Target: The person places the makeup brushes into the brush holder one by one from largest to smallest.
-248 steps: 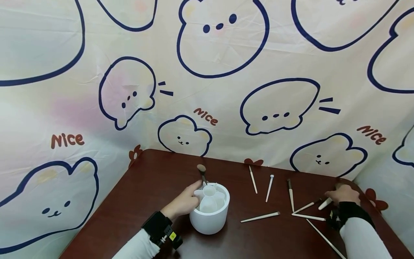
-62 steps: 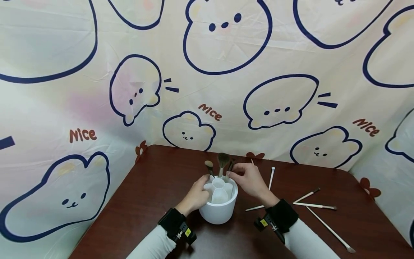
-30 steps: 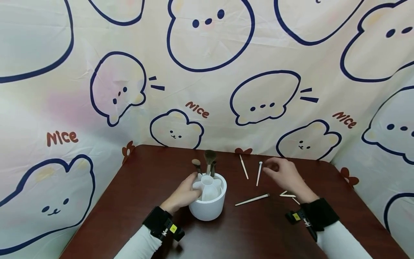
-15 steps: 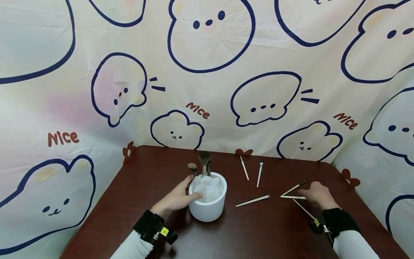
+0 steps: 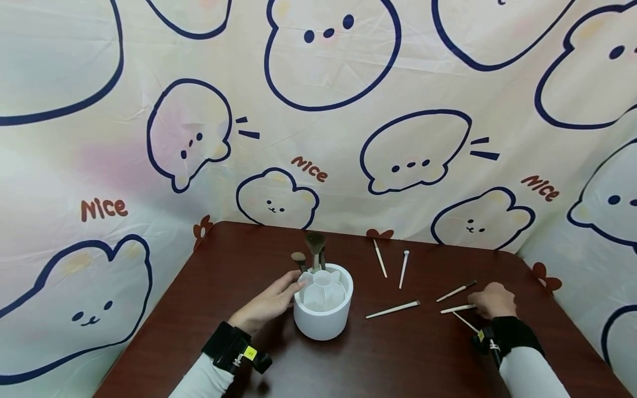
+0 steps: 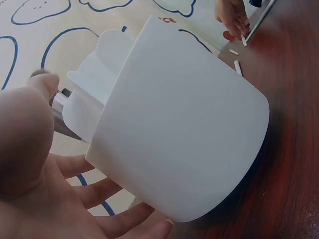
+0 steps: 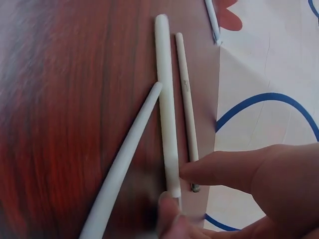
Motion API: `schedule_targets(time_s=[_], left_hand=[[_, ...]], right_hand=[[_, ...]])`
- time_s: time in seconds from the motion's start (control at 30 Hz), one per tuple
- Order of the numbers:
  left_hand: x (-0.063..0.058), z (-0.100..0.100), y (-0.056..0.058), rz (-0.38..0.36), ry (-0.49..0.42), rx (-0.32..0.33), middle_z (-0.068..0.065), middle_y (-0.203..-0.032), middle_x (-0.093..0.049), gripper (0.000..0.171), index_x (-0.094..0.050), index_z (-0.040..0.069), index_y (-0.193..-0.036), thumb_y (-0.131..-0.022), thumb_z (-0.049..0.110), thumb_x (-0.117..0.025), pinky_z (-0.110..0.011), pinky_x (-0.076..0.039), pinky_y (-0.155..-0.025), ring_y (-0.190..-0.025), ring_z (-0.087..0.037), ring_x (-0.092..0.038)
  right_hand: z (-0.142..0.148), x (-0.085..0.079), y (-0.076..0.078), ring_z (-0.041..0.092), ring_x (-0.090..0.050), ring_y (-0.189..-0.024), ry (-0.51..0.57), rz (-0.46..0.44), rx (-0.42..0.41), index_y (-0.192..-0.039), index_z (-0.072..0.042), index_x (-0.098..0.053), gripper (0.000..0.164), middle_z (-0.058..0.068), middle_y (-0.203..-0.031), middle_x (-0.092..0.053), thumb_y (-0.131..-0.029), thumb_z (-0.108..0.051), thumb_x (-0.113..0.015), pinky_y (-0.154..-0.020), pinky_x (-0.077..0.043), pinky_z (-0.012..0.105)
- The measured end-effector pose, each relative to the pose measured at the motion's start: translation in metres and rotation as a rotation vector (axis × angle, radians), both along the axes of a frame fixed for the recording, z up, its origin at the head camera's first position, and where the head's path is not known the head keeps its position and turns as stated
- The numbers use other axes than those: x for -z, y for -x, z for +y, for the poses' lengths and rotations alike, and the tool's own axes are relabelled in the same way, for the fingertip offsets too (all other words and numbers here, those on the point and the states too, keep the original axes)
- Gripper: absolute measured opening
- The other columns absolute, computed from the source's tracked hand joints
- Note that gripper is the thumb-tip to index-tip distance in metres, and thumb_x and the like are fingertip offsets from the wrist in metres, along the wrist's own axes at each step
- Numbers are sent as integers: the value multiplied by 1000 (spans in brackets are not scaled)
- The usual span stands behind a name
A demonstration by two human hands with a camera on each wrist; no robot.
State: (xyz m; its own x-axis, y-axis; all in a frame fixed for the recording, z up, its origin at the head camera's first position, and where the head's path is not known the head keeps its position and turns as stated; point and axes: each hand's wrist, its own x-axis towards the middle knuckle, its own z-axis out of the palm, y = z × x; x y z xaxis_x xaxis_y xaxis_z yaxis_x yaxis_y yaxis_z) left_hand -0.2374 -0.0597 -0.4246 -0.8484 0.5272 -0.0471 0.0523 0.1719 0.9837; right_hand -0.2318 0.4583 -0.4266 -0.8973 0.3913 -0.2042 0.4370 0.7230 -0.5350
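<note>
Cups a white pot point(image 5: 322, 323) with the left hand point(image 5: 264, 307), in a wide, loose hold, with the thumb up by the rim and the other fingers spread along the outer wall. Cannot tell the exact contact of each finger behind the pot's curve. Has the pot upright on the dark brown table point(image 5: 239, 265), well apart from the right hand point(image 5: 494, 301). Has a flower-shaped insert point(image 5: 311, 298) inside the pot and, at its back, a big fluffy brush point(image 5: 316, 243), a smaller round-headed brush point(image 5: 298, 257) and a dark brush point(image 5: 322, 257) half behind the big one. With the right hand, pinches a thick-handled brush point(image 5: 458, 309), closing fingertips on both sides near the end of its pale handle and pointing the free end toward the pot. Cannot tell the pinched brush as lifted or lying. Has a slanted brush point(image 5: 465, 321) meeting or crossing that handle on the near side, and a thin brush point(image 5: 455, 291) just beside it on the far side. Nearer the pot, has a lone brush point(image 5: 393, 309) lying; farther back, a slim brush point(image 5: 380, 258) and a white-tipped brush point(image 5: 404, 270) near the far edge.
</note>
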Motion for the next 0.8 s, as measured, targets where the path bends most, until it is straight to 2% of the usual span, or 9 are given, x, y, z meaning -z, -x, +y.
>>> schedule_targets(time_s=[0.13, 0.23, 0.37, 0.5, 0.67, 0.8], left_hand=[[0, -1, 2, -18, -27, -40, -12, -146, -29, 66, -24, 5, -145, -98, 47, -40, -49, -35, -99, -126, -23, -34], [1, 1, 4, -19, -19, -71, -12, -142, -35, 60, -29, 6, -143, -98, 42, -44, -49, -38, -97, -123, -23, -38], [6, 4, 8, -11, -12, -95, -13, -135, -42, 51, -38, 7, -138, -96, 32, -52, -48, -42, -93, -118, -24, -43], [10, 7, 12, -15, -15, -112, -14, -133, -44, 51, -41, 6, -137, -93, 28, -56, -46, -44, -90, -115, -25, -45], [6, 9, 15, 11, 22, -113, -13, -132, -45, 49, -42, 6, -135, -93, 27, -56, -48, -40, -94, -116, -26, -43], [2, 10, 19, 22, 36, -87, -13, -136, -41, 51, -39, 6, -138, -94, 26, -55, -54, -34, -97, -121, -28, -37]], right_hand=[[-5, 3, 6, 24, -57, -52, 7, 36, 50, -76, 8, -61, 23, 11, -57, -59, -76, -15, -58, -45, -47, 31], [-5, 3, 7, 25, -58, -52, 31, 49, 46, -77, 9, -61, 24, 11, -57, -59, -77, -14, -58, -45, -48, 32], [1, -1, 5, 26, -60, -56, 126, 62, 47, -82, 13, -59, 26, 13, -61, -60, -77, -12, -60, -50, -52, 34], [6, -7, 4, 25, -61, -61, 220, 60, 48, -91, 17, -54, 30, 16, -67, -59, -79, -10, -60, -56, -54, 36], [2, -23, 2, 24, -61, -61, 172, 65, 29, -91, 14, -57, 29, 13, -67, -61, -85, -15, -58, -54, -51, 36], [-14, -48, 2, 23, -60, -65, 79, 146, -73, -88, 8, -65, 29, 10, -69, -65, -89, -20, -56, -56, -47, 36]])
